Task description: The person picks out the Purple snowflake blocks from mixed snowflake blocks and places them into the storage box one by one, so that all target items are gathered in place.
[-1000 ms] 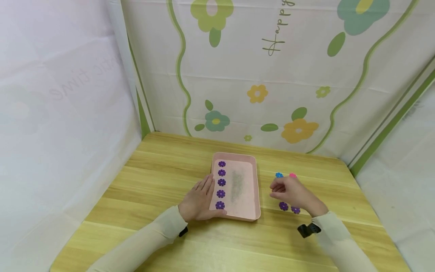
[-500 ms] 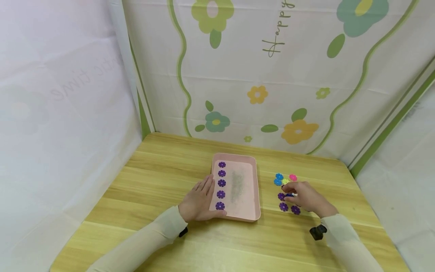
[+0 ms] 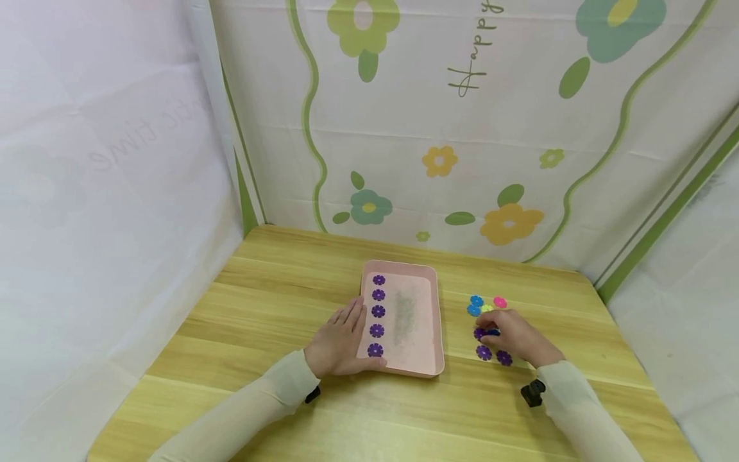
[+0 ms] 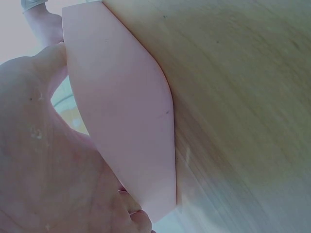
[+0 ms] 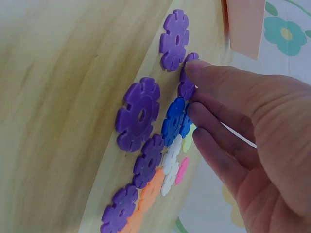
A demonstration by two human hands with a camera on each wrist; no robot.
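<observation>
Along the left side of a pink tray (image 3: 424, 333), my left hand (image 3: 337, 343) lies with its fingers extended on the rim, thumb wide at the near edge. Five purple flower-shaped discs (image 3: 378, 311) lie in a column inside the tray, on its left, beside a greyish patch (image 3: 404, 317). Right of the tray, on the wood-grain surface (image 3: 260, 308), my right hand (image 3: 512, 330) is low among loose discs, thumb and fingers bent and narrow. The thumb tip is at a purple disc (image 5: 186, 86); I cannot tell whether it is pinched. A dark blue disc (image 5: 167, 124), white discs (image 5: 171, 158) and orange discs (image 5: 151, 188) are near it. Beyond my fingers lie light blue discs (image 3: 476, 300) and a pink disc (image 3: 500, 301)
</observation>
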